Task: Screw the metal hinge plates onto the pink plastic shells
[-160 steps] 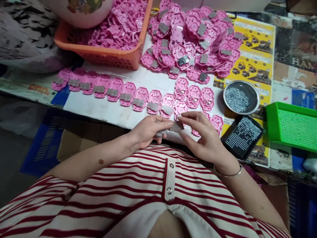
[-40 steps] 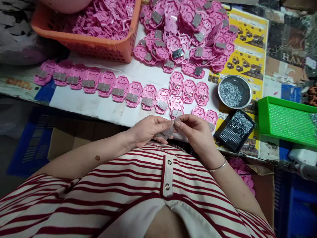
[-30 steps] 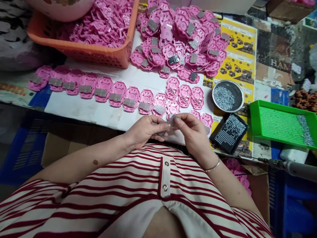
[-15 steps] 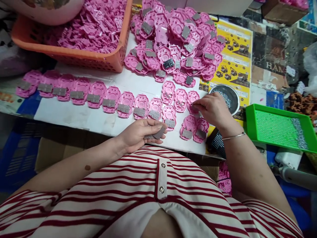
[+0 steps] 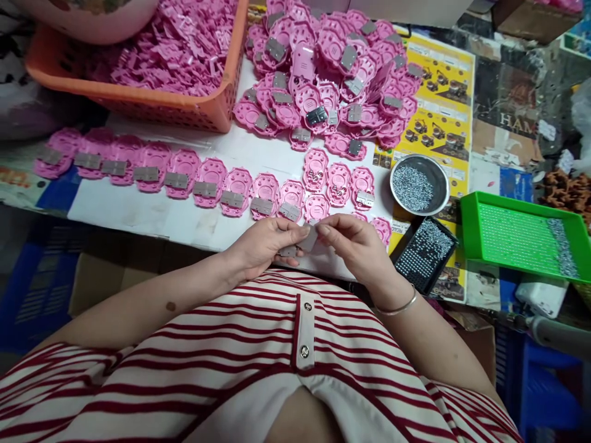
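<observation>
Near the table's front edge, my left hand (image 5: 265,246) holds several grey plates (image 5: 289,251) between thumb and fingers. My right hand (image 5: 353,243) meets it from the right, its thumb and forefinger pinching the edge of a grey plate (image 5: 308,237). Pink shell pieces lie in a long row to the left, each with a grey plate on its lower half, such as this pink piece (image 5: 182,165). Beyond my hands are more pink pieces; one pink piece (image 5: 362,180) carries a grey plate, and another (image 5: 339,178) shows small metal parts. My right hand partly covers the nearest ones.
A large heap of pink pieces (image 5: 323,80) lies at the back. An orange basket (image 5: 226,92) of small pink parts stands back left. On the right are a metal bowl (image 5: 415,184) of small screws, a black tray (image 5: 427,255) and a green tray (image 5: 512,237).
My right hand has moved left from the upper right pink piece to the plates at my left hand. That pink piece now shows a grey plate on it. The bowl and black tray are uncovered.
</observation>
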A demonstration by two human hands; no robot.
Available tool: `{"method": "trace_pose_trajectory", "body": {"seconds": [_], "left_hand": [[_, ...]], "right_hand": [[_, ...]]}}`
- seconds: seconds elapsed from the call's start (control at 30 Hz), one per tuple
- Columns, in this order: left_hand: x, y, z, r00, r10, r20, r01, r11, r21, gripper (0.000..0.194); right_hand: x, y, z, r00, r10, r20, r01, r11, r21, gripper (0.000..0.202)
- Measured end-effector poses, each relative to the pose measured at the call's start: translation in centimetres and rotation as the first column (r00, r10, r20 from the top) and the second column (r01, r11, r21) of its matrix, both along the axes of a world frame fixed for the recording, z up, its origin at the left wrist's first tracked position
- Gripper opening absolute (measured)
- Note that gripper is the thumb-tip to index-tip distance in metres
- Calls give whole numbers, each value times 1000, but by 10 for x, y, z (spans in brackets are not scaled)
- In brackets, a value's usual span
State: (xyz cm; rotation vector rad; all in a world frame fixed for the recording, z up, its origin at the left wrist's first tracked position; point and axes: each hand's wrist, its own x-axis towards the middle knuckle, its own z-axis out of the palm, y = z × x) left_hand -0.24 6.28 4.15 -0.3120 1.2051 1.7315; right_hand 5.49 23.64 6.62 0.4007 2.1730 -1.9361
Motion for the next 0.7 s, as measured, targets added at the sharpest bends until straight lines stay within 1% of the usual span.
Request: {"method": "trace_pose_trajectory", "body": {"seconds": [0.07,0.13,0.2,0.27,0.3,0.33,0.37,0.4,0.43,0.47,0.5,0.53,0.57,0.6,0.63,0.67,0.7], "left_hand": [[1,-1,0,1000,-8,0,8,1000,13,40],[1,-2,0,1000,0,1,0,1000,6,29],[0,-1,1,999,33,2,-33,999,-20,19],[-1,-1,1,998,57,4,-57,998,-34,15],[-1,0,1,998,60,4,-60,998,-31,15],[-2,0,1,998,59,5,-59,998,-23,15],[-2,0,1,998,60,7,-60,998,-12,16],[-3,0,1,998,60,12,-60,998,1,18],[-3,0,1,998,62,19,-62,998,13,22],[-3,-1,0,998,63,28,-64,998,27,27],[-4,-1,0,997,61,40,-63,997,43,32],[-4,-2,-1,997,58,53,-61,996,60,35],[-4,-3,-1,996,52,66,-57,995,79,36],[-5,-4,-1,996,43,76,-50,994,97,34],[-5,-5,-1,996,33,82,-42,993,111,29],[-6,-6,0,996,23,84,-32,993,115,24],[-6,-6,0,996,17,83,-26,994,109,18]], "right_hand": [[-1,-3,-5,995,-86,46,89,993,-82,29],[-3,-2,-8,990,-118,75,127,985,-120,32],[-4,-2,-8,992,-96,82,106,986,-129,34],[-4,-3,-7,996,-47,77,57,990,-128,33],[-3,-4,-7,998,-28,61,34,994,-105,32],[-1,-5,-7,999,-22,24,23,999,-47,29],[0,-6,-7,999,-20,-39,22,998,57,26],[3,-7,-7,992,-5,-127,32,978,207,22],[5,-7,-8,973,43,-227,49,922,384,18],[7,-7,-9,939,137,-315,66,828,557,15],[10,-6,-11,891,261,-371,85,707,702,16],[12,-4,-12,833,389,-394,110,582,806,18],[14,-2,-14,770,499,-398,141,475,869,22],[15,0,-16,710,583,-395,178,395,901,25],[16,2,-18,659,641,-394,217,340,915,28],[17,4,-19,621,674,-399,256,307,917,30],[17,5,-20,604,684,-410,283,297,912,31]]}}
